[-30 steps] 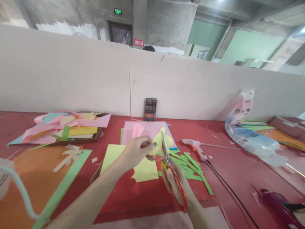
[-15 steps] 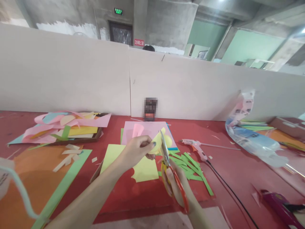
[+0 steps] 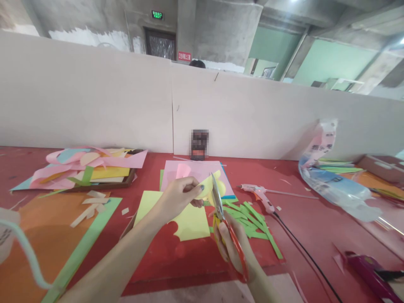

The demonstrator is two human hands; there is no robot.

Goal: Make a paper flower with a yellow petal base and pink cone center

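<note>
Between thumb and fingers, my left hand (image 3: 181,197) pinches a yellow paper cutout (image 3: 206,187) with rounded lobes, held up above the table. My right hand (image 3: 232,237) grips a pair of scissors (image 3: 218,200) with red and yellow handles. The scissor blades point up and away, lying across the cutout's right part; whether they are fully closed is hard to see. Below the hands lies a yellow paper sheet (image 3: 192,225) with a scalloped bite out of its lower edge. A pink paper sheet (image 3: 205,168) lies just behind, a curled pink piece (image 3: 183,170) on it.
Green paper strips (image 3: 252,221) lie right of my hands, near a pink glue gun (image 3: 260,195) with a trailing cord. A purple glue gun (image 3: 369,269) is at lower right. Coloured scraps (image 3: 78,164) heap at left. A white partition (image 3: 94,101) stands behind the red table (image 3: 277,176).
My left hand and the yellow cutout have shifted slightly left and turned a little. The scissors have stayed nearly in place against the paper.
</note>
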